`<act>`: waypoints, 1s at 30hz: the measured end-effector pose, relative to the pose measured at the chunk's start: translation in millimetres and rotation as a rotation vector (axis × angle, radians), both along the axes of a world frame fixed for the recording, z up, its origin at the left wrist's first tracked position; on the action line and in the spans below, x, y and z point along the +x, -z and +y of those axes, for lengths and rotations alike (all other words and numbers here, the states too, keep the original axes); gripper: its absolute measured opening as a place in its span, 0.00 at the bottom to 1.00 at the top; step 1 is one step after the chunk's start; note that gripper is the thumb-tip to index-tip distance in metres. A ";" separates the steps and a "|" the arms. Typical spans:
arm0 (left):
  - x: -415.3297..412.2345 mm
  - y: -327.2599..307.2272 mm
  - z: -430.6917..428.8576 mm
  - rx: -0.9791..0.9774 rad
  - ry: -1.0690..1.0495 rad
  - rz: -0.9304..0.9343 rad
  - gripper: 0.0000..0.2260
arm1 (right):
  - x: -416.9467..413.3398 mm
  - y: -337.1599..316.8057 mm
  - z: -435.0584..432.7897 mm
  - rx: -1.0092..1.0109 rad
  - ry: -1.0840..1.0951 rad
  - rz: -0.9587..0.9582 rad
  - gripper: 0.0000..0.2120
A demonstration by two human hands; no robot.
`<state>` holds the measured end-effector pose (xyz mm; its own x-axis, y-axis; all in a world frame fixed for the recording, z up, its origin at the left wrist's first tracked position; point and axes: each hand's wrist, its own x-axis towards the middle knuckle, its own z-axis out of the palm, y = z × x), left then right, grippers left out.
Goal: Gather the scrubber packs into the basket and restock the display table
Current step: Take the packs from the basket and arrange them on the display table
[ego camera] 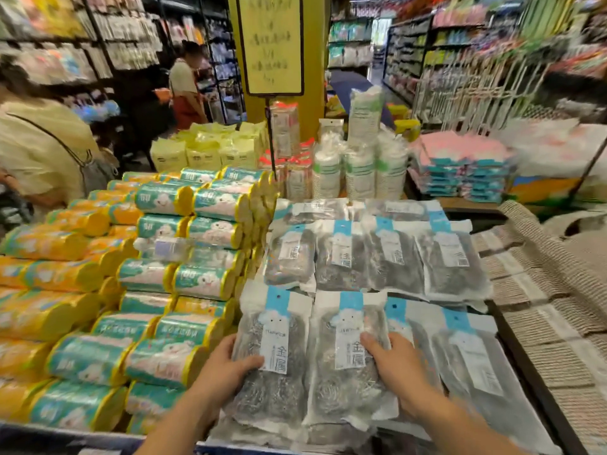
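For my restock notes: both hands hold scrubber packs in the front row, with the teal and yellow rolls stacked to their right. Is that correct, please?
Not quite. In the head view the left hand and right hand hold scrubber packs in the front row, but the teal and yellow rolls are stacked to their left.

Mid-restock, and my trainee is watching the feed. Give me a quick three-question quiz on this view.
1. True or false: the left hand holds a yellow roll.
2. What is stacked directly left of the scrubber packs? A cups, B rolls, C mats.
3. Fill in: the right hand grips the ___ front-row pack, counted from the left.
Key: 1 false, it grips the first pack; 2 B, rolls; 3 second pack.
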<state>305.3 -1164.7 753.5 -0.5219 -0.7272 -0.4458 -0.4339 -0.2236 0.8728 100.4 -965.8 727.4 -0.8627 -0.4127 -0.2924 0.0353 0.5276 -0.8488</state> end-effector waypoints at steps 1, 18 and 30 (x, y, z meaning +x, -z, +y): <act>-3.1 3.9 -0.3 -0.032 0.001 -0.027 0.20 | -1.2 3.9 -1.8 0.062 -0.015 0.029 0.19; 0.6 22.8 -16.3 -0.261 0.171 -0.230 0.19 | 5.9 -18.2 -25.3 0.612 -0.329 0.448 0.32; 163.0 -34.1 -46.5 -0.487 0.043 -0.046 0.25 | 176.5 -71.2 -103.7 0.302 -0.473 0.665 0.29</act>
